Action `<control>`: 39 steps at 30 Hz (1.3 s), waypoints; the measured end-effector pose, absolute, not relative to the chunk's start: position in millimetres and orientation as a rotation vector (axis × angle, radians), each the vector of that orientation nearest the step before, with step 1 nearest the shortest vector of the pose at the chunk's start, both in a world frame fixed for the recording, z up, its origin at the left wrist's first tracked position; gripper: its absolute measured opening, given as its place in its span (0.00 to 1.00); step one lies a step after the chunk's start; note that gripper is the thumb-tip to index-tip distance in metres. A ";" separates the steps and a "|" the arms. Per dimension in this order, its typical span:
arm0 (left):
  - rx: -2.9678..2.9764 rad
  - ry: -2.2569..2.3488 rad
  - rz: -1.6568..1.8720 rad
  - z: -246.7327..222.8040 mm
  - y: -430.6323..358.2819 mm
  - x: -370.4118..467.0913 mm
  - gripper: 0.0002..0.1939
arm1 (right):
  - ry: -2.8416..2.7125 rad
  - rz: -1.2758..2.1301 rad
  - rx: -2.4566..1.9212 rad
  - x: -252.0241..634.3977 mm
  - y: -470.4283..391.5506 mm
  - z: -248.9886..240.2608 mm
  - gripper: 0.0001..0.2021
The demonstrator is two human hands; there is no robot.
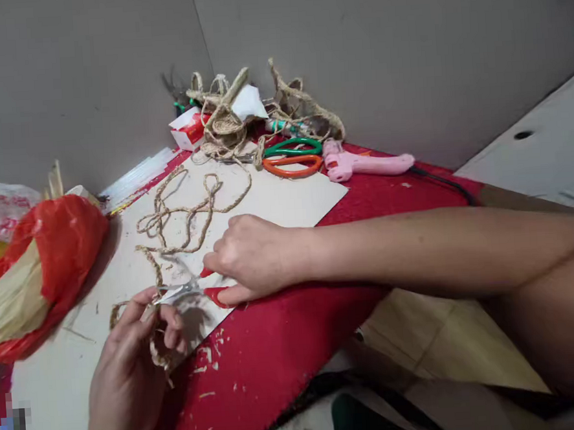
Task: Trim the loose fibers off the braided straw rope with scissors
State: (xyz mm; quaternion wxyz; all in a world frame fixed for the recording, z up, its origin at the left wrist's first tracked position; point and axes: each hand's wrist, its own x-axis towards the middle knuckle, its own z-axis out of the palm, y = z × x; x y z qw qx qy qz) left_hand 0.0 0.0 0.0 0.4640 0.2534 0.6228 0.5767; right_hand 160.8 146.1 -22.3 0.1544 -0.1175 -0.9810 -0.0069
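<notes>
My right hand [250, 256] grips small scissors by their red handles [217, 296]. The metal blades [178, 293] are parted and point left, with the braided straw cord at their tips. My left hand [135, 354] is closed on this braided cord [155, 272], its thumb and forefinger pinching close to the blades. A short end of the cord hangs below the left fingers. From the blades the rest of the cord runs up and lies in loops [189, 211] on the white sheet [291, 205]. Whether the blades touch the cord is hard to tell.
At left lies a red plastic bag [81, 227] with pale dried strips [20, 296]. Along the back wall are coiled braids [226, 128], a red-and-white box [189, 129], scissors with green and orange handles [294, 169], and a pink glue gun [369, 164]. Scraps dot the red cloth [256, 353].
</notes>
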 end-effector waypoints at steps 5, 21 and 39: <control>0.602 1.463 1.442 -2.6 0.4 2.5 0.09 | -2.875 0.033 -0.346 157.6 143.4 -19.2 0.18; 0.607 1.463 1.385 -0.2 0.8 0.0 0.07 | -2.870 0.024 -0.351 160.8 141.8 -18.2 0.19; 0.565 1.502 1.431 -0.7 1.8 1.1 0.07 | -2.936 0.110 -0.351 162.7 144.2 -13.1 0.16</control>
